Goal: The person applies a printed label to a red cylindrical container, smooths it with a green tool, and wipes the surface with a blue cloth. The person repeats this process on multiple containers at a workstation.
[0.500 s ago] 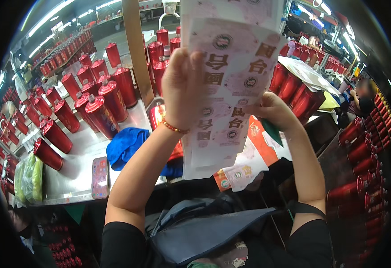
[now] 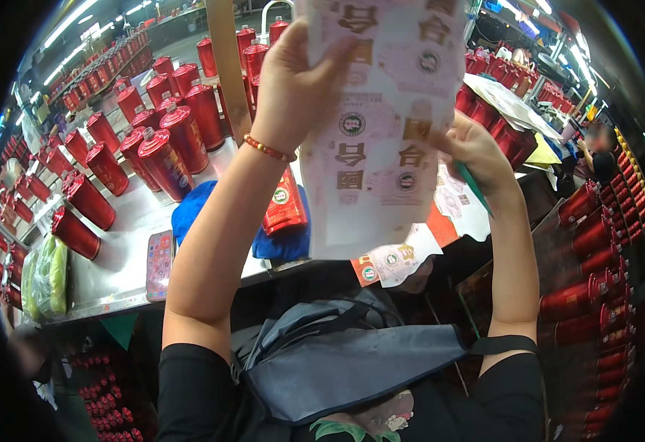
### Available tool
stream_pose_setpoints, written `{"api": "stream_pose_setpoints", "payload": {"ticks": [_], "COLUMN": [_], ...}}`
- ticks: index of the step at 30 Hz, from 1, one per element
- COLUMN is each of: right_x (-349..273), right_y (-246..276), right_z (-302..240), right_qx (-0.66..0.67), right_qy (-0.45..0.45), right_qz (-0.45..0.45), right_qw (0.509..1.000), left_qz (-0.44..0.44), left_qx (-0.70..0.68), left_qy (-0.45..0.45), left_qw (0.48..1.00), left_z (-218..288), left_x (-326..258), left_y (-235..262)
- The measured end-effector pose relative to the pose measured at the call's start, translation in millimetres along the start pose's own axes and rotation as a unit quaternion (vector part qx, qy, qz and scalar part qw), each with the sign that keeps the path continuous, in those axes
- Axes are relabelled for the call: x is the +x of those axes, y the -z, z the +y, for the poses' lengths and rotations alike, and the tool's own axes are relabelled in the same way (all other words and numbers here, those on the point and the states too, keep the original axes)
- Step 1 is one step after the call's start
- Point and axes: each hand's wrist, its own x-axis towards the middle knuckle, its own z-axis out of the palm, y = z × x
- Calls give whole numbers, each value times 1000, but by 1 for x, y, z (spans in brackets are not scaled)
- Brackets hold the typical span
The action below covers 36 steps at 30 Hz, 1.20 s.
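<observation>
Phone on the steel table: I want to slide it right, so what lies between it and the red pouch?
In the head view, a blue cloth lies on the steel table between the phone and the red pouch; the left forearm partly hides that stretch.

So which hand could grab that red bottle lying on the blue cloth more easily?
Probably the left hand: it grips the printed sheet almost directly above the red bottle, while the right hand sits farther over.
</observation>
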Motion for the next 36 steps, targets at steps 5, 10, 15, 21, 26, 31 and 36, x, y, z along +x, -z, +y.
{"api": "stream_pose_setpoints", "payload": {"ticks": [5,10,15,21,26,31,36], "right_x": [-66,-110,-100,-92,-83,-86,-112], "right_y": [2,-69,-71,-61,-65,-83,-24], "right_z": [81,96,109,99,87,81,79], "right_qx": [70,333,347,322,283,234,59], "right_qy": [-65,24,-47,8,8,-14,-161], "right_qz": [-66,-13,176,189,202,182,38], "right_qw": [993,942,920,928,937,955,984], "left_qz": [145,222,191,110,94,86,104], "left_qx": [51,13,-54,-3,-20,-30,28], "left_qy": [24,15,58,105,143,145,113], "left_qw": [988,975,978,988,985,985,988], "left_z": [1,-24,-22,-15,-15,-25,-35], "left_x": [4,10,-12,-43,-67,-89,-94], "left_y": [17,12,-14,-40,-46,-52,-40]}}
